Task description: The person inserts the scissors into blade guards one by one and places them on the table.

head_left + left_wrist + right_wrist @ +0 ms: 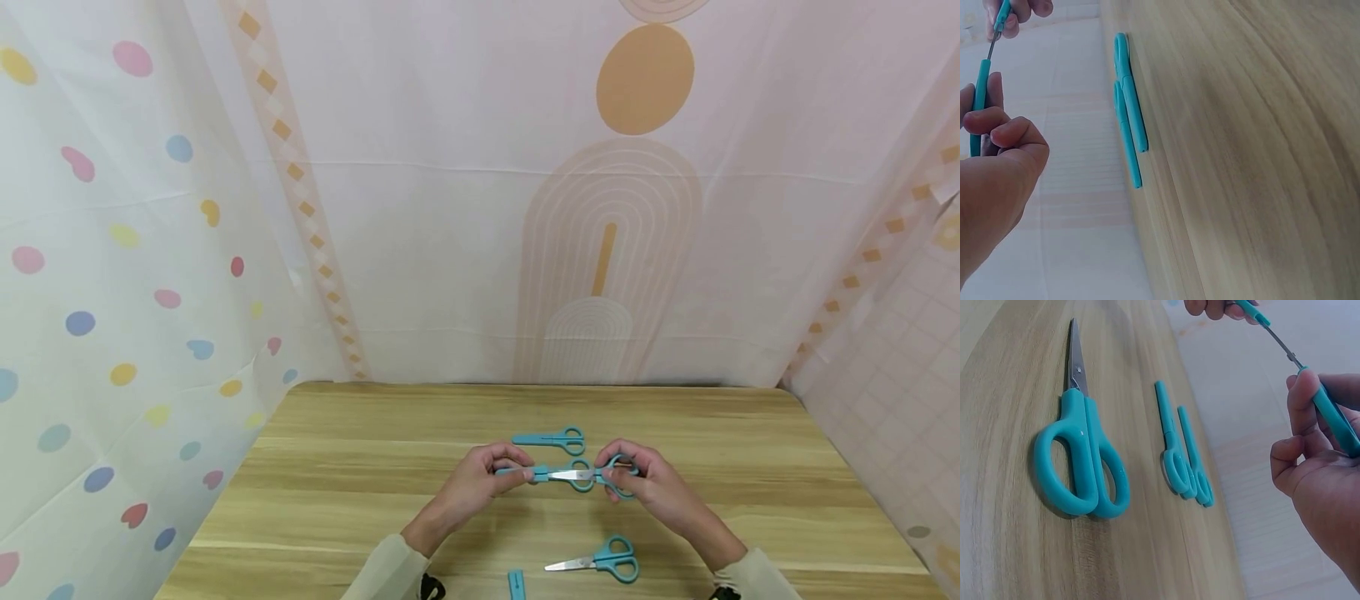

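Observation:
My left hand (480,479) pinches a teal blade cover (980,94) between thumb and fingers. The right hand (648,483) grips the teal handles of a pair of scissors (1334,415), its blades (572,476) pointing left. The blade tips meet the cover's mouth, and part of the metal shows between the two hands. Both hands are raised above the table. Beneath and behind them lie two pairs of covered scissors (1175,450), side by side. Nearer me is an uncovered pair of scissors (1079,453) with its blades together.
A loose teal cover (517,583) lies at the near side of the wooden table (337,483), left of the uncovered scissors. Patterned curtains (435,250) hang behind the table and along both sides.

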`<state>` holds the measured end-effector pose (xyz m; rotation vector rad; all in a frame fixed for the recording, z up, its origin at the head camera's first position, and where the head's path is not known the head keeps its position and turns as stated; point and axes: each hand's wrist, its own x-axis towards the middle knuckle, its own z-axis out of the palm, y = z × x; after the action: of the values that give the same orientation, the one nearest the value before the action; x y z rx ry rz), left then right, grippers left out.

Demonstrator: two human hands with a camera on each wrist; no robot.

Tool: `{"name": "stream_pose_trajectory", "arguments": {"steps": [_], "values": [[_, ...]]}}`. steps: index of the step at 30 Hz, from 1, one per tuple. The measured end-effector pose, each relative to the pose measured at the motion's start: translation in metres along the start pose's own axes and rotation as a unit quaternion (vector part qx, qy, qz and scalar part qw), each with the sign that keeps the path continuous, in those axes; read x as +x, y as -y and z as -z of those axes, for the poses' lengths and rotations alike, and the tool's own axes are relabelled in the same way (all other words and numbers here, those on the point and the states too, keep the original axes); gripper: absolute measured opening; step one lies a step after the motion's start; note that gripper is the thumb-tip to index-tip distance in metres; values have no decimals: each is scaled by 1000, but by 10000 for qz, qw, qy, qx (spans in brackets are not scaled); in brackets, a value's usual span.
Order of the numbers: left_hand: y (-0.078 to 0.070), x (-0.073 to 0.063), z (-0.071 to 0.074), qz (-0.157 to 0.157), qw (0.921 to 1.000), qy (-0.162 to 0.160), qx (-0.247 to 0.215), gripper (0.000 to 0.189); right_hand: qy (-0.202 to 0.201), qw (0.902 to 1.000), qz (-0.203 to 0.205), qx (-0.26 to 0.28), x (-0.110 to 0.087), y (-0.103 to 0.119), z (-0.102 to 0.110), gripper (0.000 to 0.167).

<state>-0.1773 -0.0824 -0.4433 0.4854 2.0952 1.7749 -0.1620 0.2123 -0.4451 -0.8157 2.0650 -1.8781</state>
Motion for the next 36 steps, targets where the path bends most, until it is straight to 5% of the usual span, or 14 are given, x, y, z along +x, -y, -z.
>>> {"name": "stream_pose_trajectory", "arguments": {"steps": [20,36], "values": [[1,0,2,-87,9996,227,-151,22,-269,9992,-286,-96,1,1,-5,28],[0,-2,3,-95,9998,167,-9,22,-246,9990,-329,-192,7,-1,-9,20]]}}
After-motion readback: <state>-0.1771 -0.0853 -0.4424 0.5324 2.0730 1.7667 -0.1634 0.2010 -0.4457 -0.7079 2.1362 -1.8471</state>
